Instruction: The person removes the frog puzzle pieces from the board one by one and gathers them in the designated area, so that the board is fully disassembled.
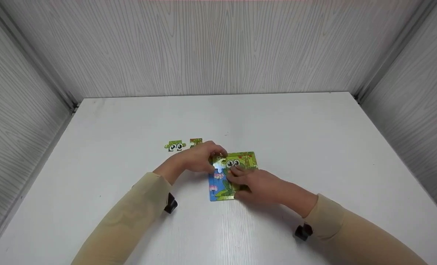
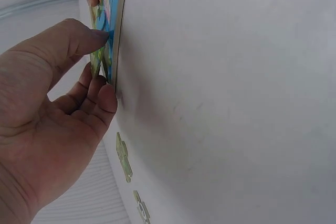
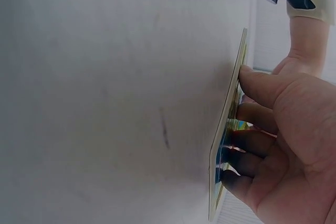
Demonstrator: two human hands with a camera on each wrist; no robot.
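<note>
A jigsaw puzzle board [image 1: 212,195] with a frog and pink flowers lies on the table between the hands. At its far left corner, my left hand [image 1: 200,157] pinches a green puzzle piece [image 2: 96,62] between thumb and fingers. The piece stands tilted against the board in the left wrist view. My right hand [image 1: 261,186] rests on the right half of the picture, its fingers bent slightly onto the surface and covering part of the frog. In the right wrist view the thumb [image 3: 254,83] touches the board's edge.
Two loose pieces lie beyond the left hand: one with cartoon eyes [image 1: 175,146] and one with red and green print [image 1: 195,141], partly behind the hand. A white table [image 1: 296,125] carries everything, with pale wood-grain panels [image 1: 218,48] at the back and sides.
</note>
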